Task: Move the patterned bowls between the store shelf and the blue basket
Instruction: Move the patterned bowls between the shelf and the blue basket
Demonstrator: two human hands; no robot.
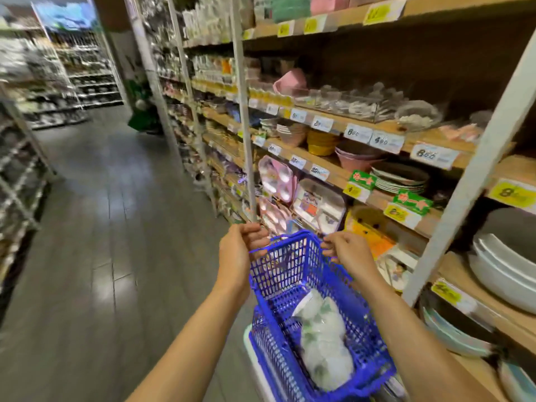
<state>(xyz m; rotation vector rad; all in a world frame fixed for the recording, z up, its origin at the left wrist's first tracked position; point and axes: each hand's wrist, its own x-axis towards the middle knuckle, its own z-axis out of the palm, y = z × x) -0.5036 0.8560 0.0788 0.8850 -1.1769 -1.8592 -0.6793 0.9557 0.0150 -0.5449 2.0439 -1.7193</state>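
Now, patterned bowls (322, 343) lie inside blue basket (280, 269)

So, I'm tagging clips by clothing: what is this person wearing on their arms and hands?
Nothing that shows. The left hand and right hand are bare, with no gloves, rings or watch visible; the left forearm and right forearm are uncovered, no sleeves in view.

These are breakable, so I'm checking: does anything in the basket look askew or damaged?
The patterned bowls lie tipped on their sides in the blue basket, not upright. No damage is visible, though blur hides fine detail.
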